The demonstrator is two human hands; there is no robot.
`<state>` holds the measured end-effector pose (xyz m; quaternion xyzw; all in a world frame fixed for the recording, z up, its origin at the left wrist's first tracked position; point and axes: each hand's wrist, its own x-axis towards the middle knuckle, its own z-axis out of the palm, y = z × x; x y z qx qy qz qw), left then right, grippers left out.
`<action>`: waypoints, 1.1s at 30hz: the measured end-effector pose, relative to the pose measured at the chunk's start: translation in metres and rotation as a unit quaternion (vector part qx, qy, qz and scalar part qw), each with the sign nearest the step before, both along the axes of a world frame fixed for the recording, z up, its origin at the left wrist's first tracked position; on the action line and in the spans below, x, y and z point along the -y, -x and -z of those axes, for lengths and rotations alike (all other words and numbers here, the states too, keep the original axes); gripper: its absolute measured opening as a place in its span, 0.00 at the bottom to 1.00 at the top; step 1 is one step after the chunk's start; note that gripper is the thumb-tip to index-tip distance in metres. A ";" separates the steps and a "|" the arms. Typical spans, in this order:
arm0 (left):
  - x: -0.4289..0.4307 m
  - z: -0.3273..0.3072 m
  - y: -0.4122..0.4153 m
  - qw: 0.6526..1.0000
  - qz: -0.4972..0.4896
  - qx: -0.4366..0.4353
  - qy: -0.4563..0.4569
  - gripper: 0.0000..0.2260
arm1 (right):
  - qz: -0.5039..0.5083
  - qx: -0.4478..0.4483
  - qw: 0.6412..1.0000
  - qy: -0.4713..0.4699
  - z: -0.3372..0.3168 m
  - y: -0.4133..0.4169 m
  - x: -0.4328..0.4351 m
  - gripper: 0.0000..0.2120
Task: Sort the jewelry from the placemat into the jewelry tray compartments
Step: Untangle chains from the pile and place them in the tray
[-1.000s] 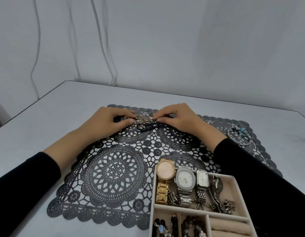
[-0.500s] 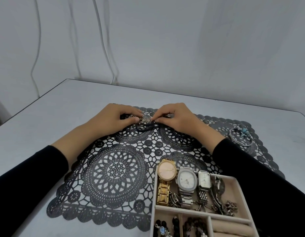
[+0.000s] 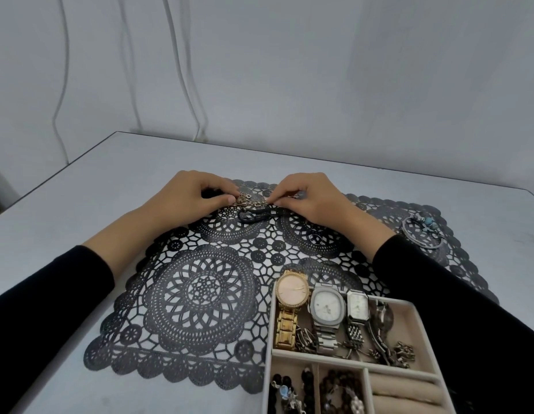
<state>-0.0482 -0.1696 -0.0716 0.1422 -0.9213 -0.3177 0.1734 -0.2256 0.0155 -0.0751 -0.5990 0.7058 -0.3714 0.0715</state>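
A black lace placemat (image 3: 200,294) lies on the grey table. Near its far edge my left hand (image 3: 188,198) and my right hand (image 3: 310,195) each pinch one end of a small gold-toned chain piece (image 3: 250,201), stretched between their fingertips. A dark cord bracelet (image 3: 253,215) lies on the mat just below it. A silver bangle with turquoise beads (image 3: 421,231) rests at the mat's far right. The beige jewelry tray (image 3: 328,355) stands at the near right, its big compartment holding a gold watch (image 3: 291,297), two silver watches and bracelets.
The tray's front compartments hold dark bead bracelets (image 3: 292,392) and ring rolls (image 3: 406,392). White cables (image 3: 182,70) hang down the wall behind the table. My black sleeves reach in from both lower corners; the right sleeve (image 3: 469,309) passes beside the tray.
Both hands have stayed at the far edge of the mat, shifting their fingertips slightly on the gold chain piece. The view has tilted a little.
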 end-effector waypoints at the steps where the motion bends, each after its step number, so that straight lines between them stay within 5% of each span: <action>1: 0.001 0.000 0.000 1.000 -0.003 0.001 0.001 0.06 | 0.000 -0.005 1.000 0.002 -0.001 0.000 0.000 0.06; 19: -0.009 -0.004 0.001 1.000 -0.008 0.009 0.023 0.04 | 0.023 -0.013 0.999 -0.032 -0.005 0.004 -0.007 0.07; 33: -0.017 -0.008 0.005 0.984 0.006 -0.065 -0.164 0.05 | 0.028 -0.009 0.994 -0.108 -0.015 0.013 -0.017 0.12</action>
